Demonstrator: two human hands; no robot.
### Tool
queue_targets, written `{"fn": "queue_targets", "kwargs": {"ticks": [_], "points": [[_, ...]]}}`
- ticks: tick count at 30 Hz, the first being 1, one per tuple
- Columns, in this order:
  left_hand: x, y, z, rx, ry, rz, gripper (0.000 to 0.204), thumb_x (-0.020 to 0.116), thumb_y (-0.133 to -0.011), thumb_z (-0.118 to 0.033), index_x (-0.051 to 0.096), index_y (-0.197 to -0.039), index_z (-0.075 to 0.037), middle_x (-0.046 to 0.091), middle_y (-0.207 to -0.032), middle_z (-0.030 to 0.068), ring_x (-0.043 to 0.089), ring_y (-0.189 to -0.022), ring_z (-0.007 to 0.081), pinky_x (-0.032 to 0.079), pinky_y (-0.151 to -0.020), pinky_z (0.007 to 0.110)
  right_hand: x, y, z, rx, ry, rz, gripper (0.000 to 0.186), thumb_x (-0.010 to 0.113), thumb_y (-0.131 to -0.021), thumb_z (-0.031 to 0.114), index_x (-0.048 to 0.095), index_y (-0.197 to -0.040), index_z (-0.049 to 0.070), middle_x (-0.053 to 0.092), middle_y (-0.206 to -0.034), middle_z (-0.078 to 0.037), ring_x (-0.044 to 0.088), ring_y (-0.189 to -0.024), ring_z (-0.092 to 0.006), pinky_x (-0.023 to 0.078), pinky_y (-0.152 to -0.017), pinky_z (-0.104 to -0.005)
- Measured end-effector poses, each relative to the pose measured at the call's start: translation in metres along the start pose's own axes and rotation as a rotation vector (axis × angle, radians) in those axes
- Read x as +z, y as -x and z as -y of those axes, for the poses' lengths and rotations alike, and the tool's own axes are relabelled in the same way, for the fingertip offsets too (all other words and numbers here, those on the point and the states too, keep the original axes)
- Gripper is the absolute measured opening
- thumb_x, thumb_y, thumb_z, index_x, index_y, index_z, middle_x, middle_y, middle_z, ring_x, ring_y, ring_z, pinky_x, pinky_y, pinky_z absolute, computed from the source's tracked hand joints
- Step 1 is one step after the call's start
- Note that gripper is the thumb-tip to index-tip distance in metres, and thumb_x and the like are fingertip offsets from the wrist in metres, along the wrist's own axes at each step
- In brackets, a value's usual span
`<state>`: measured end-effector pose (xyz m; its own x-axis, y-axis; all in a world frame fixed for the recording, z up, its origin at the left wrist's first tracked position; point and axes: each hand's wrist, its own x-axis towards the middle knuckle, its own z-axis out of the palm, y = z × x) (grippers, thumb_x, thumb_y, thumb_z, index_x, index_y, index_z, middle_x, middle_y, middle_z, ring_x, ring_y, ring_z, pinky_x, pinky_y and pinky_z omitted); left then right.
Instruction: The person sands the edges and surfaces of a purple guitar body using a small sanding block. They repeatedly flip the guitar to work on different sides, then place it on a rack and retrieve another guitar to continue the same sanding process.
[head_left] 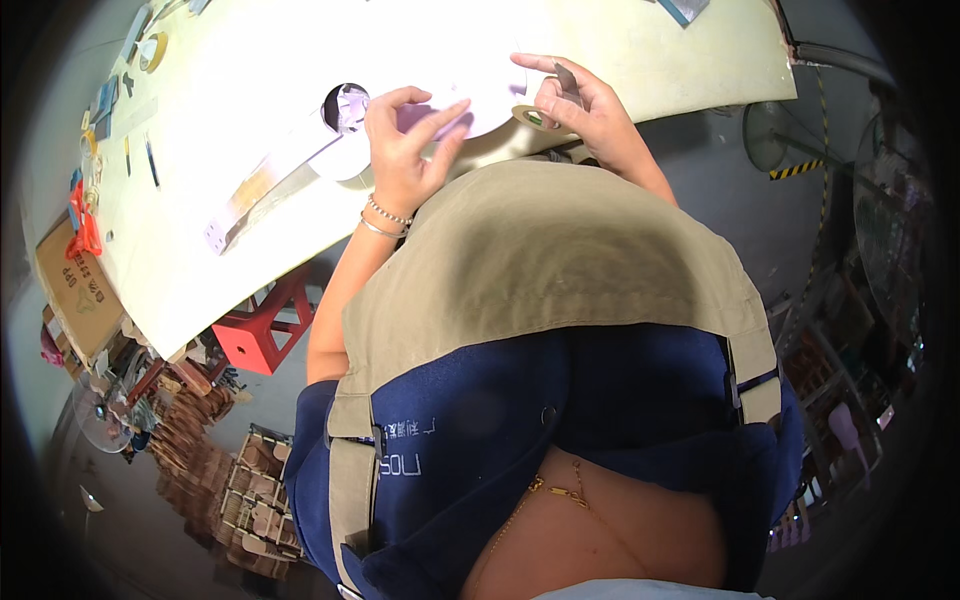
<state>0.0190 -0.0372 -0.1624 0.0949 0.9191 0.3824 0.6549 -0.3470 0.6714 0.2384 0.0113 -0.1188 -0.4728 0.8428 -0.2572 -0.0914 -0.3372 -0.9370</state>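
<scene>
A khaki apron (560, 265) covers a navy shirt (480, 420).

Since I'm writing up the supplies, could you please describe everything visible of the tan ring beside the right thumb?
The tan ring looks like a tape roll, its plain band circling an opening with some green inside. It appears tilted, by the near edge of the table, and the right hand overlaps its right side. They seem to touch, but the grip itself is hidden.
</scene>
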Motion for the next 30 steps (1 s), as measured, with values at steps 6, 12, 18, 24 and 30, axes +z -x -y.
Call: {"fn": "queue_targets", "kwargs": {"ticks": [6, 12, 18, 24, 30], "points": [[-0.001, -0.026, -0.045, -0.3, 0.405, -0.016, 0.016, 0.07, -0.071, -0.016, 0.07, -0.087, -0.012, 0.046, -0.087, 0.0044, 0.045, -0.089, 0.0164, 0.041, -0.072, 0.027, 0.019, 0.009, 0.017, -0.02, 0.236, -0.003, 0.041, 0.056, -0.081, 0.007, 0.05, -0.121, 0.006, 0.047, -0.075, 0.002, 0.046, -0.071, -0.0077, 0.042, -0.073, -0.023], [-0.006, -0.027, -0.055, -0.252, 0.184, -0.108, 0.009, 0.073, -0.065, -0.016, 0.069, -0.072, -0.013, 0.044, -0.086, 0.0027, 0.042, -0.09, 0.0187, 0.029, -0.083, 0.034, 0.026, 0.011, 0.022, -0.099, 0.537, -0.057, 0.036, 0.057, -0.077, 0.0, 0.056, -0.113, 0.005, 0.054, -0.076, -0.006, 0.049, -0.068, -0.0091, 0.042, -0.063, -0.0214], [-0.01, -0.022, -0.055, -0.227, 0.057, -0.233, 0.01, 0.074, -0.06, -0.016, 0.067, -0.068, -0.017, 0.044, -0.085, 0.0007, 0.04, -0.088, 0.0186, 0.024, -0.082, 0.034, 0.035, 0.007, 0.017, 0.133, 0.342, -0.185, 0.01, 0.056, -0.08, 0.0, 0.059, -0.089, 0.0, 0.051, -0.067, 0.003, 0.041, -0.06, -0.0031, 0.035, -0.055, -0.0187], [-0.002, -0.019, -0.042, 0.097, -0.14, -0.473, 0.014, 0.071, -0.056, -0.022, 0.065, -0.068, -0.02, 0.044, -0.081, -0.0029, 0.043, -0.081, 0.0185, 0.024, -0.075, 0.033, 0.047, -0.008, 0.001, -0.052, 0.321, -0.346, 0.003, 0.059, -0.08, 0.002, 0.058, -0.08, -0.001, 0.052, -0.067, 0.004, 0.041, -0.059, -0.0011, 0.032, -0.054, -0.0166], [-0.024, -0.01, -0.03, -0.001, -0.026, -0.543, 0.011, 0.071, -0.059, -0.021, 0.065, -0.067, -0.017, 0.044, -0.08, -0.0009, 0.044, -0.082, 0.0194, 0.027, -0.077, 0.033, -0.033, -0.057, -0.028, -0.117, 0.295, -0.895, 0.01, 0.058, -0.083, 0.01, 0.062, -0.085, 0.001, 0.054, -0.072, 0.003, 0.045, -0.063, -0.0049, 0.037, -0.057, -0.0198]]}}
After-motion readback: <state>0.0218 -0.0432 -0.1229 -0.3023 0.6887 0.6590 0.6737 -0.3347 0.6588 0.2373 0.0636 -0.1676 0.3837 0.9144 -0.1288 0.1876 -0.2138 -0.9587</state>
